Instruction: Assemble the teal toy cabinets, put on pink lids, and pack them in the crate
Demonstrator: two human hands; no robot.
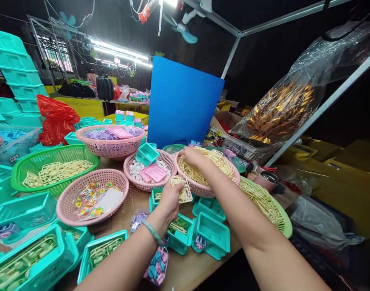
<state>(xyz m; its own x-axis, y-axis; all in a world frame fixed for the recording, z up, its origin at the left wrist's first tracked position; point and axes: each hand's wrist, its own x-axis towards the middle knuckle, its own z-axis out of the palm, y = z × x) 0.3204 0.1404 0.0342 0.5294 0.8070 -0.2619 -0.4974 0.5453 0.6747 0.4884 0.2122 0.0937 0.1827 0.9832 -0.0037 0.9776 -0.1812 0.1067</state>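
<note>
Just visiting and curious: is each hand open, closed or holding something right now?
Left hand: closed, holding cream plastic parts.
Right hand: in a pink basket of similar parts; its grip cannot be told.

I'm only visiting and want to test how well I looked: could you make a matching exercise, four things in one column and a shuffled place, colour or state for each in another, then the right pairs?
Things
1. Left hand
2. Right hand
3. Bangle
4. Large flat panel

Places, colours, states
A. Pale green, around a wrist
B. At the cream plastic pieces in a pink basket
C. Blue, upright beyond the baskets
D. Holding a flat cream plastic frame

Right pairs: 1-D, 2-B, 3-A, 4-C
</note>
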